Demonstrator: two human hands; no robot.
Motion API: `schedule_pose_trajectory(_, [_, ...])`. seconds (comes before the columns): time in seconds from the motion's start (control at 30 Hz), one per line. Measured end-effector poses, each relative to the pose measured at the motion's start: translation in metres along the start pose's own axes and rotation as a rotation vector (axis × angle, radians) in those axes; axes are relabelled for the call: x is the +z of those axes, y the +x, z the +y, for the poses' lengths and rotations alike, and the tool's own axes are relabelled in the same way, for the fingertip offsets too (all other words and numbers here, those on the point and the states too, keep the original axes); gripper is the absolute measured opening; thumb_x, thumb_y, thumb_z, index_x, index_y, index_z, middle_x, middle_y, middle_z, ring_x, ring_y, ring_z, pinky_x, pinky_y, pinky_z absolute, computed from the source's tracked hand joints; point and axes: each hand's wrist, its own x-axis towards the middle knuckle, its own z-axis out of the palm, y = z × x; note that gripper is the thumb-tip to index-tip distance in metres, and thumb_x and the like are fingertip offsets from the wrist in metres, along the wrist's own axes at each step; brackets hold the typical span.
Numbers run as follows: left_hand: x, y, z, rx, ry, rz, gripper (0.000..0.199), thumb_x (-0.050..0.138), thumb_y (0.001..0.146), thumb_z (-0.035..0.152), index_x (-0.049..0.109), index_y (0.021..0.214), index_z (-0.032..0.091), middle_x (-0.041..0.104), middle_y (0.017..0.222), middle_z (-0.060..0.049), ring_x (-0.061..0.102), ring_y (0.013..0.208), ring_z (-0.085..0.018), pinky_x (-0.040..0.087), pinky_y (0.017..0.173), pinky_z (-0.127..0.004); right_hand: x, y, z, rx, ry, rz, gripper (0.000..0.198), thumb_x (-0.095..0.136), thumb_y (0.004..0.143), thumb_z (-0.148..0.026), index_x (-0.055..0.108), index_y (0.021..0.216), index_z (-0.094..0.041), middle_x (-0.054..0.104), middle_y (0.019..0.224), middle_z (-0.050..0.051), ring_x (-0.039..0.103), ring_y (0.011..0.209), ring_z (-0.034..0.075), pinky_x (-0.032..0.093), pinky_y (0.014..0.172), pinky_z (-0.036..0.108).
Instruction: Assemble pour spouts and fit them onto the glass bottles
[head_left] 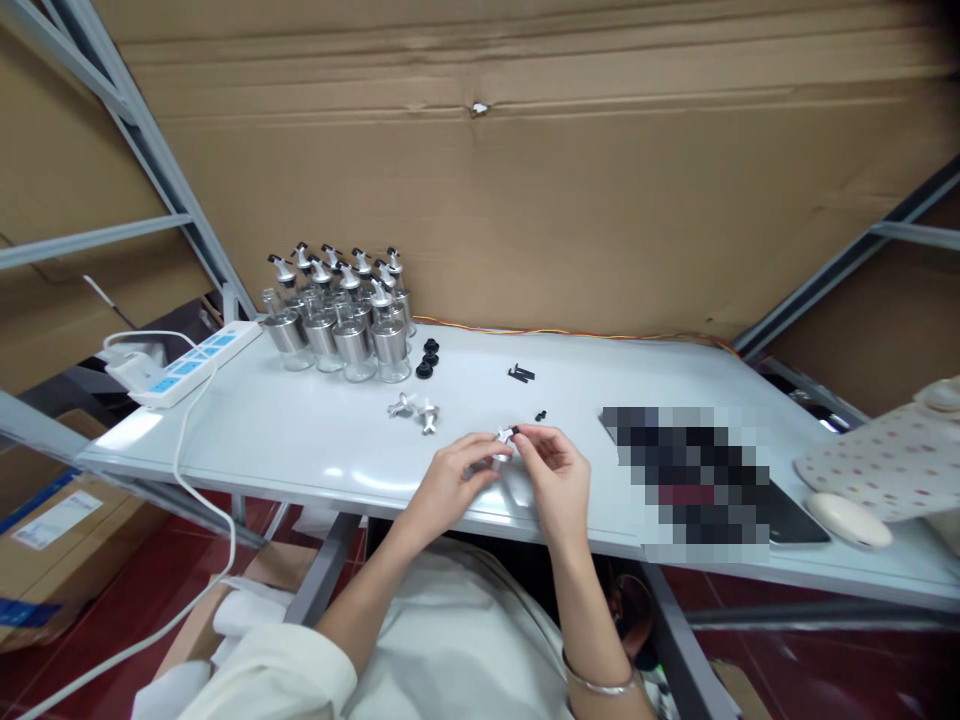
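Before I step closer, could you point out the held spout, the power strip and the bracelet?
Held spout (pixel 505 436): head view, on its silver upper part.
Power strip (pixel 198 363): head view, midway along its socket face.
Bracelet (pixel 600 688): head view, on its silver band.

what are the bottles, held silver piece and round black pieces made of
Bottles: likely glass, glossy and see-through; their silvery sleeves look like metal, with soft reflections. Silver piece: bright shine, metal or coated plastic, too small to tell. Round black pieces: low sheen, perhaps rubber or plastic.
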Motion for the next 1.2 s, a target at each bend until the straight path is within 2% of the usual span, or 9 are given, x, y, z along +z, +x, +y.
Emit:
schedule_pose_trajectory(0.1, [0.000, 0.000, 0.001, -0.013, -0.031, 0.004, 0.029, 0.056, 0.081, 0.009, 0.065, 0.104, 0.022, 0.063, 0.115, -0.005, 0.061, 0.100, -0.017, 0.046, 0.092, -0.027, 0.003, 0.000, -0.002, -0.005, 0.033, -0.068, 0.021, 0.072, 0.069, -0.033, 0.062, 0.083, -0.020, 0.066, 0.081, 0.003, 0.063, 0.079, 0.018, 0.051, 0.072, 0.032])
schedule_pose_trajectory(0.17, [0.001, 0.001, 0.002, -0.062, -0.068, 0.029, 0.027, 0.056, 0.081, 0.012, 0.061, 0.105, 0.021, 0.063, 0.112, -0.005, 0.063, 0.089, -0.015, 0.049, 0.082, -0.025, 0.004, -0.001, -0.003, -0.025, 0.035, -0.113, 0.023, 0.071, 0.069, -0.032, 0.060, 0.087, -0.021, 0.065, 0.085, 0.003, 0.062, 0.084, 0.019, 0.051, 0.072, 0.032])
schedule_pose_trajectory(0.3, [0.001, 0.001, 0.001, -0.168, -0.155, 0.114, 0.031, 0.059, 0.080, 0.018, 0.049, 0.109, 0.021, 0.062, 0.111, -0.005, 0.065, 0.083, -0.013, 0.048, 0.071, -0.022, 0.005, -0.002, -0.002, -0.079, -0.034, -0.168, 0.038, 0.075, 0.065, -0.026, 0.058, 0.099, -0.024, 0.064, 0.093, 0.003, 0.061, 0.092, 0.020, 0.050, 0.079, 0.034])
schedule_pose_trajectory(0.43, [0.000, 0.000, 0.001, -0.135, -0.126, 0.118, 0.025, 0.056, 0.079, 0.015, 0.052, 0.103, 0.020, 0.063, 0.105, -0.004, 0.063, 0.087, -0.014, 0.047, 0.076, -0.022, 0.004, -0.002, 0.000, -0.108, -0.076, -0.202, 0.045, 0.075, 0.066, -0.025, 0.056, 0.107, -0.025, 0.064, 0.094, 0.003, 0.061, 0.093, 0.020, 0.049, 0.081, 0.036])
schedule_pose_trajectory(0.53, [0.000, -0.001, 0.002, -0.075, -0.073, 0.115, 0.021, 0.056, 0.079, 0.013, 0.057, 0.099, 0.019, 0.064, 0.099, -0.003, 0.060, 0.089, -0.015, 0.047, 0.081, -0.024, 0.003, -0.002, 0.001, -0.109, -0.078, -0.200, 0.042, 0.074, 0.066, -0.025, 0.056, 0.104, -0.024, 0.064, 0.091, 0.003, 0.062, 0.091, 0.020, 0.050, 0.081, 0.037])
schedule_pose_trajectory(0.67, [0.000, -0.001, 0.004, -0.034, -0.057, 0.082, 0.020, 0.057, 0.079, 0.013, 0.060, 0.098, 0.019, 0.064, 0.100, -0.005, 0.058, 0.088, -0.015, 0.048, 0.079, -0.025, 0.003, -0.003, 0.003, -0.083, -0.025, -0.154, 0.038, 0.076, 0.065, -0.024, 0.055, 0.097, -0.023, 0.063, 0.084, 0.001, 0.062, 0.083, 0.018, 0.052, 0.078, 0.035])
schedule_pose_trajectory(0.87, [-0.001, -0.001, 0.007, -0.015, -0.057, 0.044, 0.023, 0.056, 0.079, 0.010, 0.060, 0.100, 0.019, 0.064, 0.102, -0.005, 0.060, 0.089, -0.015, 0.048, 0.080, -0.024, 0.003, -0.005, -0.001, -0.078, 0.001, -0.132, 0.033, 0.075, 0.062, -0.020, 0.058, 0.090, -0.021, 0.062, 0.082, 0.001, 0.061, 0.079, 0.016, 0.052, 0.074, 0.033])
schedule_pose_trajectory(1.0, [-0.002, -0.002, 0.010, -0.017, -0.058, -0.002, 0.028, 0.053, 0.079, 0.007, 0.060, 0.102, 0.020, 0.064, 0.104, -0.004, 0.060, 0.090, -0.015, 0.048, 0.080, -0.024, 0.004, -0.005, -0.003, -0.104, -0.015, -0.098, 0.034, 0.068, 0.057, -0.011, 0.055, 0.087, -0.022, 0.059, 0.079, -0.002, 0.059, 0.076, 0.014, 0.051, 0.075, 0.031])
schedule_pose_trajectory(1.2, [-0.002, -0.003, 0.012, 0.041, -0.033, -0.008, 0.030, 0.051, 0.079, 0.005, 0.059, 0.104, 0.020, 0.062, 0.105, -0.005, 0.058, 0.097, -0.016, 0.046, 0.087, -0.025, 0.005, -0.006, -0.001, -0.130, -0.038, -0.090, 0.038, 0.065, 0.057, -0.010, 0.055, 0.091, -0.023, 0.058, 0.081, -0.003, 0.057, 0.077, 0.014, 0.049, 0.077, 0.031])
